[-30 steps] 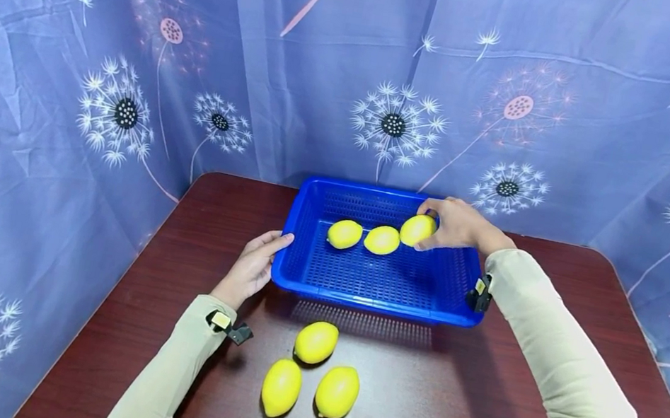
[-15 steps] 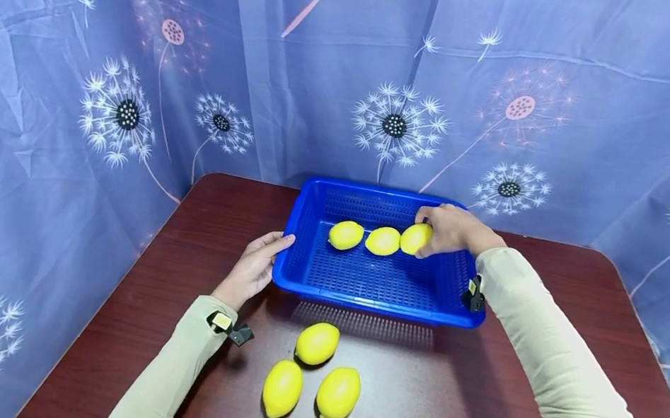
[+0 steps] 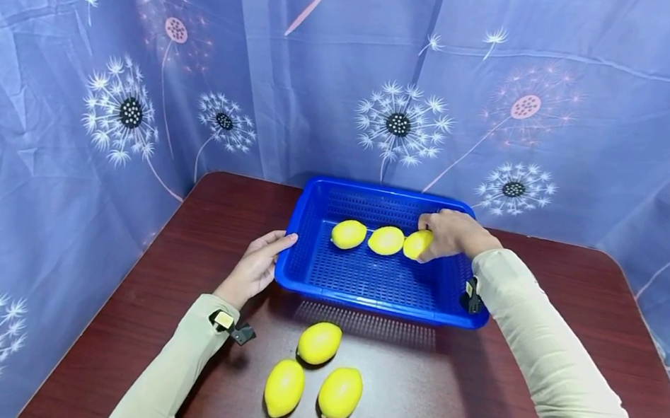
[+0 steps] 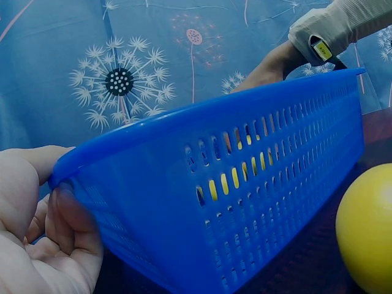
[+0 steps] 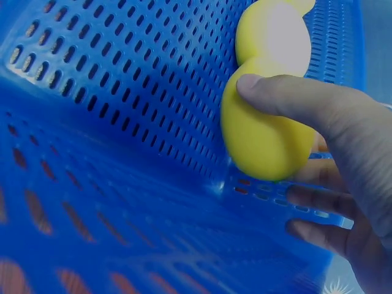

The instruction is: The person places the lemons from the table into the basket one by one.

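Note:
A blue perforated plastic basket (image 3: 373,303) stands at the back of the table. My left hand (image 3: 255,265) grips its left rim, thumb over the top and fingers curled beneath, as the left wrist view shows on the rim (image 4: 122,131). Inside the basket my right hand (image 3: 450,235) holds a lemon (image 5: 263,131) between thumb and fingers, low near the floor. That lemon is the rightmost of a row, right up against the middle lemon (image 3: 385,240); another lemon (image 3: 348,234) lies at the left. My palm partly covers the held lemon in the head view.
On the dark red wooden table (image 3: 172,272), in front of the basket, lie three lemons: one nearer the basket (image 3: 319,343), a left one (image 3: 284,388) and a right one (image 3: 340,394). A blue dandelion-print curtain (image 3: 325,93) hangs behind and at the sides.
My right hand has lowered the lemon into the basket, bringing it down beside the middle lemon. My left hand keeps its grip on the rim.

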